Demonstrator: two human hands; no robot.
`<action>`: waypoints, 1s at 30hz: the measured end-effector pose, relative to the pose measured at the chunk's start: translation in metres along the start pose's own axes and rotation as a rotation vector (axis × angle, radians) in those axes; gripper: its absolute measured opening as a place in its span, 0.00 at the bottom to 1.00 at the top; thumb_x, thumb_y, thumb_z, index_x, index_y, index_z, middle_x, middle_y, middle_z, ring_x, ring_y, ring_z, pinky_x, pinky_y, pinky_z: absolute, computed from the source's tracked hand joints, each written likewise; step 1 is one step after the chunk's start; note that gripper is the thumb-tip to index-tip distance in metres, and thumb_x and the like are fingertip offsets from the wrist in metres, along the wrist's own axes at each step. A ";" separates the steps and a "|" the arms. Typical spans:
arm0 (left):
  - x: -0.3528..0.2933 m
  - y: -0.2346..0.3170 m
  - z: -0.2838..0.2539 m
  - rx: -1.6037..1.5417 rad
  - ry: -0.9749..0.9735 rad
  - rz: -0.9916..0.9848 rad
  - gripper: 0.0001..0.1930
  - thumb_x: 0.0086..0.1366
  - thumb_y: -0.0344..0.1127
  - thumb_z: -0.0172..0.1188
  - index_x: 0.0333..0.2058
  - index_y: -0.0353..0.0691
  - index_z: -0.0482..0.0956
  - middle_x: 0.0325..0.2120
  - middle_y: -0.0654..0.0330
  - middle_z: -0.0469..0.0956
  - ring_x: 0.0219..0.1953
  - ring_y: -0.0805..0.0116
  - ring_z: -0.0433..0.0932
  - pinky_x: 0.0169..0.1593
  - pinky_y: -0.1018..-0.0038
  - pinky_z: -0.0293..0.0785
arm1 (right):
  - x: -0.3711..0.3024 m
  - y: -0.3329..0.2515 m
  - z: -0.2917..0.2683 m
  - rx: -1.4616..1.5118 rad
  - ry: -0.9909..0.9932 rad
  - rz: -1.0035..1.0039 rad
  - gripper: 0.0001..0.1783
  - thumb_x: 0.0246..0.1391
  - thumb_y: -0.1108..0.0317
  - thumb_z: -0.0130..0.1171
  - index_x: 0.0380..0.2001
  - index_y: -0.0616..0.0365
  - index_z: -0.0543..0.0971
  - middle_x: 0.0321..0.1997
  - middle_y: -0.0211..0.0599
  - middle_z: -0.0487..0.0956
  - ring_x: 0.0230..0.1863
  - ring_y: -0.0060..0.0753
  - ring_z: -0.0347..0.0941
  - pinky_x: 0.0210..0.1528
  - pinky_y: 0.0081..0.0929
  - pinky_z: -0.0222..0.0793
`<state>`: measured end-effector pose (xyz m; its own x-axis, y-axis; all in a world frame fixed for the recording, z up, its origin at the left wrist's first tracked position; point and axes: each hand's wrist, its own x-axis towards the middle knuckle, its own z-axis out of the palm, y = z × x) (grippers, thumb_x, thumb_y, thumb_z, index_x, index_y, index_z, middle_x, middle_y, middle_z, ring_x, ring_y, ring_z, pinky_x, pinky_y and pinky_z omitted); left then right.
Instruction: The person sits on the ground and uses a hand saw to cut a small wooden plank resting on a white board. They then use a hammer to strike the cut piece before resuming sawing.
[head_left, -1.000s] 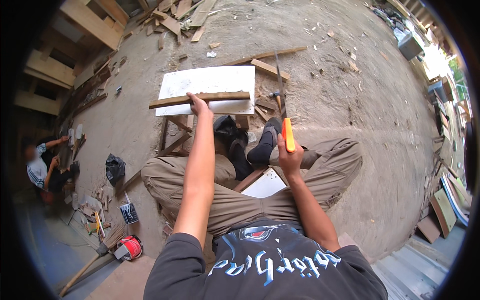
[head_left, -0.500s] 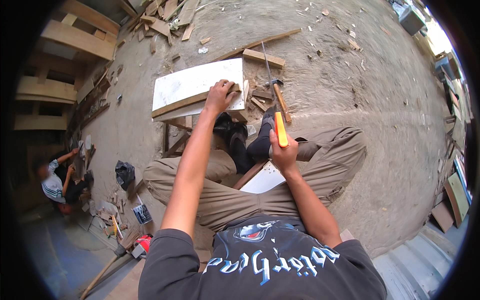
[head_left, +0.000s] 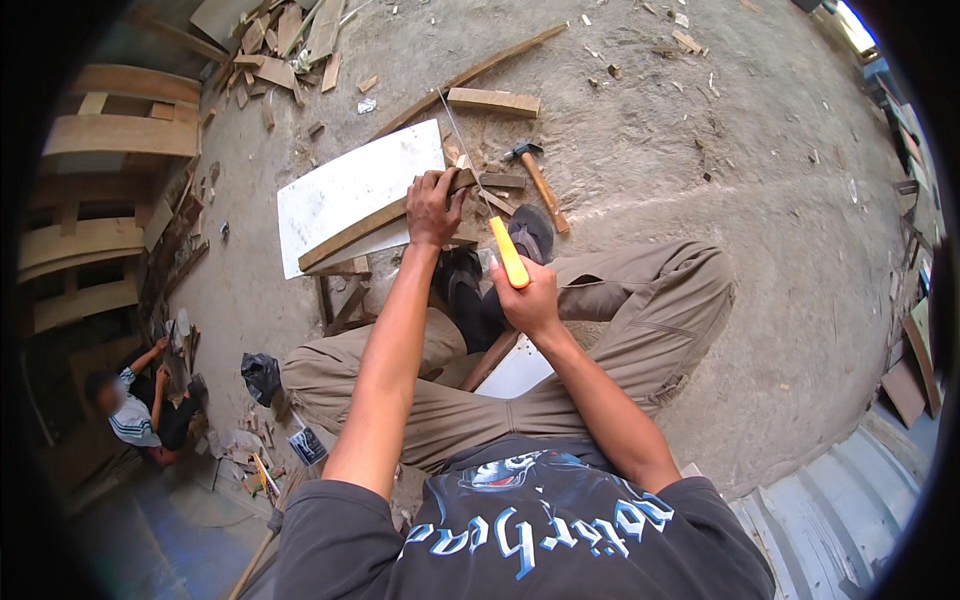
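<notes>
Across a white board [head_left: 350, 185] lies a strip of wood [head_left: 365, 231], gripped near its right end by my left hand [head_left: 434, 208]. My right hand [head_left: 530, 300] is wrapped round the yellow handle of a handsaw [head_left: 510, 255]. The thin blade points away from me, right beside the end of the strip; whether its teeth touch the wood I cannot tell. Under the board part of a wooden stand [head_left: 345, 305] shows. A hammer [head_left: 543, 190] with a wooden handle lies on the floor right of the saw.
A wood block [head_left: 494, 102] and a long batten [head_left: 480, 75] lie beyond the board. Scrap wood [head_left: 290, 45] is heaped at the far left. Another person [head_left: 140, 405] sits at the left, near a black plastic bag [head_left: 261, 378]. Wooden panels [head_left: 905, 375] lean at the right.
The saw has swung left, its blade now close to the strip's right end. My left hand still grips the strip, its fingers curled further round it. The whole view has shifted somewhat.
</notes>
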<state>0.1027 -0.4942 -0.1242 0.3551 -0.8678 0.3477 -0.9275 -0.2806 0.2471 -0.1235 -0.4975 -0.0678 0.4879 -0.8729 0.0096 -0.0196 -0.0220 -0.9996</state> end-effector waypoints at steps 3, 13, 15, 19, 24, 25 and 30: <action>0.003 0.000 0.001 -0.010 -0.017 -0.028 0.21 0.59 0.41 0.65 0.50 0.44 0.78 0.39 0.57 0.75 0.44 0.56 0.73 0.49 0.62 0.68 | 0.007 -0.005 0.008 -0.016 -0.015 0.011 0.15 0.57 0.66 0.63 0.22 0.64 0.75 0.12 0.39 0.70 0.14 0.26 0.65 0.20 0.30 0.62; 0.003 -0.003 0.001 -0.019 0.016 -0.074 0.20 0.58 0.40 0.65 0.50 0.44 0.78 0.38 0.58 0.74 0.43 0.57 0.73 0.48 0.61 0.67 | -0.001 -0.035 -0.003 -0.047 -0.107 0.143 0.15 0.56 0.70 0.62 0.19 0.63 0.73 0.12 0.34 0.68 0.14 0.23 0.63 0.19 0.29 0.59; 0.004 -0.003 -0.001 -0.035 0.001 -0.095 0.20 0.58 0.40 0.65 0.50 0.44 0.78 0.38 0.58 0.74 0.43 0.57 0.73 0.48 0.61 0.67 | -0.009 -0.026 -0.006 -0.132 -0.111 0.049 0.14 0.56 0.69 0.62 0.19 0.62 0.74 0.11 0.37 0.69 0.12 0.30 0.67 0.18 0.31 0.61; -0.001 -0.004 0.000 0.004 0.007 -0.082 0.21 0.58 0.41 0.65 0.49 0.43 0.78 0.38 0.58 0.74 0.44 0.57 0.73 0.49 0.62 0.67 | -0.038 -0.035 -0.038 -0.133 -0.174 0.148 0.13 0.55 0.70 0.62 0.19 0.62 0.75 0.11 0.38 0.70 0.12 0.32 0.69 0.19 0.31 0.62; 0.002 -0.006 -0.001 -0.002 0.020 -0.102 0.20 0.58 0.41 0.65 0.49 0.44 0.78 0.38 0.58 0.74 0.44 0.58 0.73 0.49 0.62 0.67 | -0.033 -0.046 -0.033 -0.084 -0.008 0.106 0.14 0.55 0.70 0.63 0.18 0.63 0.73 0.11 0.34 0.69 0.13 0.23 0.64 0.18 0.28 0.59; 0.004 -0.006 -0.001 0.001 0.019 -0.103 0.20 0.59 0.41 0.65 0.49 0.44 0.78 0.38 0.58 0.74 0.44 0.58 0.73 0.49 0.62 0.67 | -0.025 -0.043 -0.029 -0.088 0.015 0.061 0.15 0.56 0.70 0.62 0.18 0.64 0.73 0.11 0.34 0.69 0.14 0.22 0.63 0.19 0.28 0.59; 0.004 -0.007 0.002 -0.014 0.028 -0.102 0.19 0.60 0.41 0.64 0.49 0.45 0.78 0.38 0.58 0.74 0.44 0.57 0.73 0.50 0.63 0.67 | 0.012 -0.025 -0.005 -0.040 -0.026 0.140 0.14 0.55 0.68 0.62 0.20 0.65 0.75 0.12 0.33 0.70 0.15 0.20 0.63 0.19 0.27 0.60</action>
<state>0.1106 -0.4964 -0.1269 0.4510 -0.8230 0.3453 -0.8847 -0.3611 0.2950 -0.1218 -0.5095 -0.0424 0.5002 -0.8559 -0.1311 -0.1236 0.0793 -0.9892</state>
